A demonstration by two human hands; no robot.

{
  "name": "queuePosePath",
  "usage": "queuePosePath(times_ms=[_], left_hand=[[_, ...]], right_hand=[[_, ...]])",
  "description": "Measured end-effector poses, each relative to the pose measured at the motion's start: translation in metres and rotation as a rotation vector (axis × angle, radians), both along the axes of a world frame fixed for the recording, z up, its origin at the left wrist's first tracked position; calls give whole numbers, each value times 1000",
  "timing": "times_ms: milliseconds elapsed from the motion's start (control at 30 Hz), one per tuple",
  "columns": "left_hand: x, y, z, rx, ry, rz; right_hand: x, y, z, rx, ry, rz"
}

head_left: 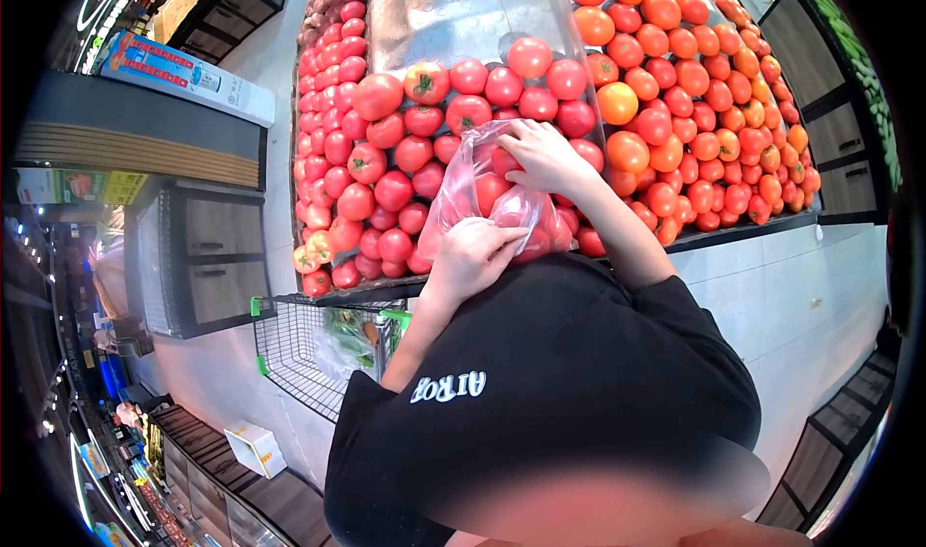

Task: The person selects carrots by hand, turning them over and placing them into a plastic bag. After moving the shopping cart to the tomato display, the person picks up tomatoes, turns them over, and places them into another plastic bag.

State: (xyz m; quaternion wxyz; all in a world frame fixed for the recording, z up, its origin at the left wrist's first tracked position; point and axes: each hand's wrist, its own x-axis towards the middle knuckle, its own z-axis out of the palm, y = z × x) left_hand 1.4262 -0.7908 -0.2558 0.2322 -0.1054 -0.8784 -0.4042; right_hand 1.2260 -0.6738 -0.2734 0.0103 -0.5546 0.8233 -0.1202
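Red tomatoes [386, 151] are heaped on a sloping display [743, 227], and a clear plastic bag [461, 182] lies on the front of the heap, near its lower edge. Several tomatoes are seen inside the bag through the film.

The left hand [473, 255] is set against the near end of the bag, its fingers closed on a bunch of the plastic, so that the bag is gripped from below. The right hand [545, 156] is laid palm down on the far end of the bag, at the mouth. Its fingers are bent over the rim and touch the film and the tomatoes beside it; whether anything is grasped beneath them cannot be told. The bag is thus held between the two hands, which are near each other but apart.

Paler orange tomatoes [694, 94] are piled just to the right of the red ones. A bare metal panel [453, 12] is seen behind the heap, above the hands.

A black shirt [559, 373] fills the lower middle of the view. A wire cart [309, 340] is parked below the display on the left, close to the left forearm, with greens lying in it. A small white box [256, 448] is seen on the floor [801, 296] beyond the cart.
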Motion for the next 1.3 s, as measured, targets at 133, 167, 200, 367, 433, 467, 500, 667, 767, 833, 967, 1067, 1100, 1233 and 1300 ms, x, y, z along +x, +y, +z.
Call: queuePosePath(times_ms=[133,167,200,367,433,467,500,667,767,833,967,1067,1100,1233,1300], left_hand=[[0,-1,2,-5,-15,-3],[0,-1,2,1,-12,0],[1,-1,2,8,-9,3],[3,-4,1,13,-28,1],[4,-5,1,22,-28,6],[5,-5,1,26,-27,9],[5,-6,1,21,-25,9],[7,-9,-7,49,-60,18],[4,-9,-6,115,-109,15],[4,-1,5,283,-258,106],[-10,5,13,345,14,272],[-17,9,30,240,171,361],[-16,10,36,192,181,388],[-17,13,40,129,326,381],[-13,10,40,149,356,278]], right_hand=[[-13,-2,-11,113,-54,102],[-10,-6,-7,191,-100,76],[-11,-9,-3,249,-141,106],[-13,-18,21,397,-223,176],[-17,-20,17,349,-201,190],[-17,-18,20,298,-207,175],[-15,-16,25,248,-213,163],[-22,2,52,117,-687,40],[-26,19,41,-215,-939,246],[-17,32,45,-386,-1108,320],[13,45,68,-516,-1163,243],[45,39,77,-721,-1339,143],[55,39,80,-729,-1356,130],[81,46,105,-736,-1321,118],[84,51,109,-681,-1136,96]])
